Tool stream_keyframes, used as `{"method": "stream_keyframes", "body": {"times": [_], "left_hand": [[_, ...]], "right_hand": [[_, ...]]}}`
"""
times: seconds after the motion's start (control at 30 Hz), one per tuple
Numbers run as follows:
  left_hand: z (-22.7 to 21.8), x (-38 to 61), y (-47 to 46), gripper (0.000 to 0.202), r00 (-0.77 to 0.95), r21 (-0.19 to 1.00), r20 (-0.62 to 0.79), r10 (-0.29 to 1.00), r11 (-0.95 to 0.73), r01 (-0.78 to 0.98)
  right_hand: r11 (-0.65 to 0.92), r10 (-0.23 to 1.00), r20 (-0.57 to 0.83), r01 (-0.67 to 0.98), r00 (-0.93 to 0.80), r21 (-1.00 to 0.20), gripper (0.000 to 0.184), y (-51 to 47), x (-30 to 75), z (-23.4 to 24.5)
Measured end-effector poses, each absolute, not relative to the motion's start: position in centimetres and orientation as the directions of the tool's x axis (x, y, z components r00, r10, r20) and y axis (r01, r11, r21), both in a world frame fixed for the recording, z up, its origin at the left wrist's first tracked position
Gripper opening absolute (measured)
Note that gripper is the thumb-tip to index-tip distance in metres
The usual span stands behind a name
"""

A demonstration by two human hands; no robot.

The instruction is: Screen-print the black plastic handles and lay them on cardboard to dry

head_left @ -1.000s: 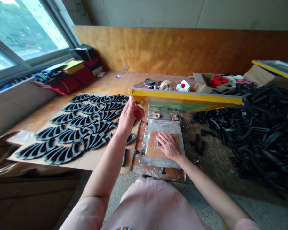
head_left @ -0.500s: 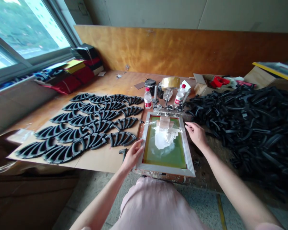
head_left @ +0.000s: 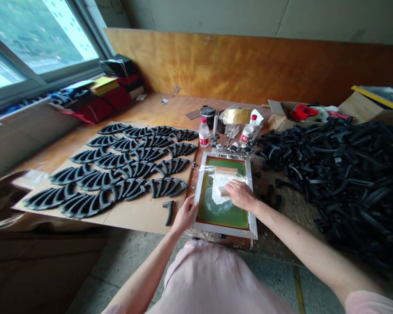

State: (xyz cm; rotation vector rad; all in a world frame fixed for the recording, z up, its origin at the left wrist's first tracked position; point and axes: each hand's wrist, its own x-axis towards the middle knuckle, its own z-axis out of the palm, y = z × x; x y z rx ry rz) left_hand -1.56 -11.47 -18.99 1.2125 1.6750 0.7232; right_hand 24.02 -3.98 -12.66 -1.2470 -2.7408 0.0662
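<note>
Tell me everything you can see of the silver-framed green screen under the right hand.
The silver-framed green screen is a rectangular, metal-looking frame lying flat on the wooden workbench, its far rail meeting a row of metal clamps. Its green mesh, edged in red, carries a white smear beneath clear plastic film. The right hand presses on the film, while the left hand sits at the near left rail, apparently touching it.

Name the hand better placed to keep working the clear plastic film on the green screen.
Right, probably: the right hand presses on the clear plastic film over the white paste. The left hand is off the film, at the left edge of the metal frame.
</note>
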Motion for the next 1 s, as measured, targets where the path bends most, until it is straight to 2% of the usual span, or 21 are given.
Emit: {"method": "stream_keyframes", "body": {"times": [0.17,0.27,0.37,0.43,0.5,0.6,0.67,0.77,0.83,0.93,1.0], "left_hand": [[-18.7,-1.5,-11.5,0.051,-0.103,0.857,-0.324,0.94,0.338,0.388],[-18.4,-1.5,-11.5,0.052,-0.108,0.863,-0.325,0.939,0.342,0.373],[-18.1,-1.6,-11.5,0.055,-0.093,0.869,-0.324,0.942,0.335,0.365],[-18.2,-1.7,-11.4,0.058,-0.078,0.875,-0.322,0.944,0.328,0.357],[-18.4,-1.8,-11.4,0.06,-0.066,0.882,-0.319,0.946,0.321,0.344],[-18.3,-1.9,-11.4,0.063,-0.056,0.893,-0.323,0.945,0.324,0.312],[-17.6,-2.1,-11.3,0.066,-0.023,0.905,-0.337,0.941,0.331,0.266],[-15.0,-2.7,-11.0,0.074,0.068,0.927,-0.351,0.934,0.337,0.163],[-12.5,-3.0,-10.7,0.074,0.116,0.936,-0.349,0.93,0.34,0.093],[-8.5,-3.0,-9.6,0.061,0.104,0.954,-0.296,0.95,0.299,-0.017],[-6.2,-2.5,-8.3,0.06,0.042,0.977,-0.191,0.981,0.194,-0.086]], "right_hand": [[0.791,0.6,0.05,0.584,-0.798,-0.182,0.018,-5.2,25.5,-11.3],[0.745,0.655,0.074,0.627,-0.752,-0.229,0.01,-4.1,25.1,-11.2],[0.677,0.735,0.186,0.715,-0.652,-0.172,0.015,-4.3,24.3,-12.6],[0.691,0.72,0.233,0.708,-0.654,-0.146,0.024,-5.4,24.3,-13.7],[0.724,0.689,0.233,0.668,-0.686,-0.173,0.027,-6.6,24.7,-14.2],[0.701,0.712,0.204,0.666,-0.672,-0.253,0.017,-6.3,25.0,-13.3],[0.628,0.778,0.223,0.72,-0.587,-0.295,0.023,-4.5,24.4,-11.8],[0.479,0.875,0.256,0.811,-0.411,-0.335,0.051,-0.9,23.3,-9.4],[0.394,0.911,0.273,0.849,-0.31,-0.352,0.059,1.2,23.9,-7.8],[0.302,0.915,0.383,0.844,-0.126,-0.443,0.053,2.9,27.5,-6.0],[0.202,0.904,0.423,0.815,0.057,-0.543,0.046,3.0,30.7,-6.2]]}}
